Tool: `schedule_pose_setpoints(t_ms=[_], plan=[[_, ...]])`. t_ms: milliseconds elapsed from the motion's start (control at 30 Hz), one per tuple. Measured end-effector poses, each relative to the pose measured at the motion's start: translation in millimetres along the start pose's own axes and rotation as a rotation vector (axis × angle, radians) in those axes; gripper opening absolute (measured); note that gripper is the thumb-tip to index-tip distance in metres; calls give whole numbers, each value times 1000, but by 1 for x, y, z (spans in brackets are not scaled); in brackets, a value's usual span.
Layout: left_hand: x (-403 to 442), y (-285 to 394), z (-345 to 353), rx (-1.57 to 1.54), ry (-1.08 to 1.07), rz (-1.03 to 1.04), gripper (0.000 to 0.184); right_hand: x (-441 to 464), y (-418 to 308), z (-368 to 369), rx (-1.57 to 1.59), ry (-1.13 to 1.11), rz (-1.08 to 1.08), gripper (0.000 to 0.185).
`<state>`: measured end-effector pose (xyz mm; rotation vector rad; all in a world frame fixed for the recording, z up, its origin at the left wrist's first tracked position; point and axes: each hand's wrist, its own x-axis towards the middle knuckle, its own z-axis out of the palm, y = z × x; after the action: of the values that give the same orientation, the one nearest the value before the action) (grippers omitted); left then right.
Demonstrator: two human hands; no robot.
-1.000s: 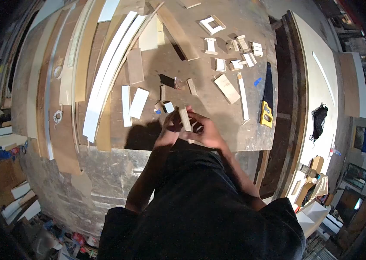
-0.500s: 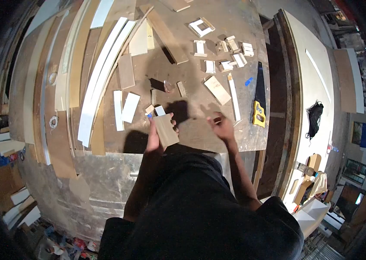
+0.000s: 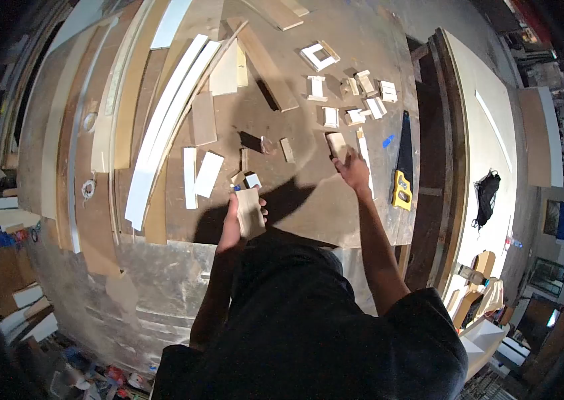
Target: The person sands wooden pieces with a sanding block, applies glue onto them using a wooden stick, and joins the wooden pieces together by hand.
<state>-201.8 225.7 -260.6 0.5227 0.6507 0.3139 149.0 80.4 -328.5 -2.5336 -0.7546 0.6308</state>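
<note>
Grasping a pale board and a wooden block, we look down on a workbench.
Our left hand holds the board near the bench edge; our right hand clasps the block's near end — whether lifted, we cannot tell — beside a white strip, with a yellow-handled saw farther right.

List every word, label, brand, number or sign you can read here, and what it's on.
No legible text anywhere in view.
Wooden board in the left hand: no lettering visible.
Wooden block at the right hand: none visible.
Hand saw: any marking is too small to read.
Cluttered edges: too dark or blurred to tell.
</note>
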Motion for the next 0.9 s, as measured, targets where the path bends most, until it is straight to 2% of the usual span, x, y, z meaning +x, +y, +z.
schedule_pose_setpoints(t_ms=[33,67,133,167,200,233,300,333,367,400,467,533,600,633,700,767,833,867,900], plan=[[-3,6,7,48,20,-17,79,-2,10,-2,422,-137,23,59],[-4,12,13,93,35,-24,82,3,40,22,601,-1,-246,49],[-3,15,26,100,66,-11,83,-34,33,3,1038,-261,77,54],[-1,13,32,111,95,-4,83,-63,6,-13,1266,-291,178,64],[7,3,28,45,123,-19,84,-88,-17,-32,1374,-346,136,66],[20,-7,23,-9,40,0,82,-109,-33,-44,1484,-399,93,68],[18,-5,51,-40,0,26,82,-136,-56,-51,1481,-383,104,69],[14,-1,70,-3,22,37,82,-144,-49,-44,1406,-405,97,64],[13,-2,79,67,12,46,80,-154,-67,-59,1278,-424,-71,60],[9,3,100,10,24,56,80,-161,-86,-66,944,-253,-327,63],[-2,18,139,-74,46,12,79,-174,-110,-75,594,-71,-552,69],[7,5,140,-17,-55,62,79,-189,-125,-86,386,-172,-555,83],[10,1,144,8,-156,96,81,-207,-150,-106,360,-211,-397,82],[9,0,150,9,-152,99,81,-212,-152,-111,343,-242,-355,82],[9,2,165,-102,48,108,80,-226,-141,-109,344,-237,-386,81],[3,4,183,-137,66,119,76,-227,-136,-111,338,-228,-415,79],[-6,-3,204,-80,49,177,73,-220,-141,-114,492,-105,-354,81],[-9,-10,212,63,78,291,72,-221,-167,-140,670,-173,-162,79],[-7,-10,214,37,54,308,72,-223,-162,-140,671,-177,-159,79]])
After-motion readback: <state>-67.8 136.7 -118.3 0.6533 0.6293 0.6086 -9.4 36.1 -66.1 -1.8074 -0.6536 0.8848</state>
